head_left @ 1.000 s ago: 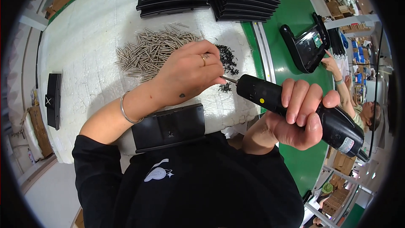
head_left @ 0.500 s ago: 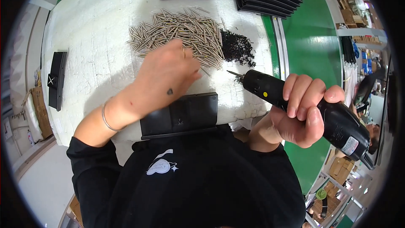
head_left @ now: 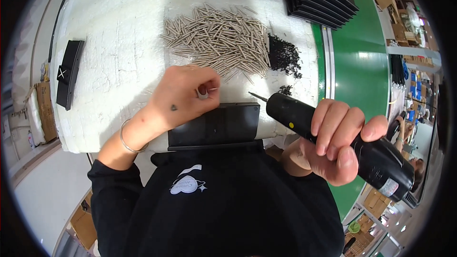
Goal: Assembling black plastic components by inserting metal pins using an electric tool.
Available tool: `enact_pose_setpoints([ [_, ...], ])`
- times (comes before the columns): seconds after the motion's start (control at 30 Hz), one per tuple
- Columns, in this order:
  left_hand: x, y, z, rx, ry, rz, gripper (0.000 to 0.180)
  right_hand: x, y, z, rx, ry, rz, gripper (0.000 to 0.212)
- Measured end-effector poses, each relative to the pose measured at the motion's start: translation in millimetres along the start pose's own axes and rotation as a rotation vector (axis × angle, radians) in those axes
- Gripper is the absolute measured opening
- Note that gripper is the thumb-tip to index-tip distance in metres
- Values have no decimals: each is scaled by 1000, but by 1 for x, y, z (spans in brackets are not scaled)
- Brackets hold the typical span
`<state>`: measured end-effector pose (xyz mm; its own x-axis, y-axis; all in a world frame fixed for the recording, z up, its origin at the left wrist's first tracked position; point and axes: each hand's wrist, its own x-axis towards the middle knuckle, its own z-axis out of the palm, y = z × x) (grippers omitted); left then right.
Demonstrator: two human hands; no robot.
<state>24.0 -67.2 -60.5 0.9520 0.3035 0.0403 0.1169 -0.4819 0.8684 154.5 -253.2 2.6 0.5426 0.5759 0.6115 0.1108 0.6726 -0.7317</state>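
Note:
My right hand (head_left: 340, 138) is wrapped round a black electric screwdriver (head_left: 290, 114). Its thin bit points left, above the right end of a black rectangular panel (head_left: 228, 126) lying at the table's near edge. Closed in a pinch, my left hand (head_left: 183, 96) is over the panel's left part and hides its far left corner. A slim metal pin (head_left: 213, 89) seems to stick out from its fingertips; most of it is hidden. Just beyond lies a wide heap of silvery metal pins (head_left: 219, 38).
Right of the pins sit a pile of small black screws (head_left: 284, 54) and a smaller cluster (head_left: 285, 90). Stacked black panels (head_left: 319, 0) stand at the far right. Another black part (head_left: 70, 74) lies at the left table edge. Beyond the right edge is a green surface (head_left: 359, 57).
My left hand has drawn back from the pin heap toward the panel, its fingers now pinched. The screwdriver stays in my right hand, its bit slightly lower. The whole view has shifted a little.

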Motion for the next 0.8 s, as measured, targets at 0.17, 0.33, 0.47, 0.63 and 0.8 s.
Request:
enact_pose_setpoints([
  [0.17, -40, -2, -9, -103, 121, -64, 15, 3, 6, 17, 12, -107, 58, 32],
  [0.33, -59, -9, -1, 128, 147, 211, 17, -4, 18, 29, 57, -184, 104, 33],
  [0.47, -60, -7, 3, 115, 161, 195, 20, -7, 21, 32, 19, -213, 131, 34],
  [0.63, -65, -6, 4, 124, 138, 200, 23, -8, 22, 33, 12, -220, 137, 34],
  [0.8, -63, -4, 5, 172, 137, 256, 22, -8, 23, 36, -5, -210, 127, 35],
])
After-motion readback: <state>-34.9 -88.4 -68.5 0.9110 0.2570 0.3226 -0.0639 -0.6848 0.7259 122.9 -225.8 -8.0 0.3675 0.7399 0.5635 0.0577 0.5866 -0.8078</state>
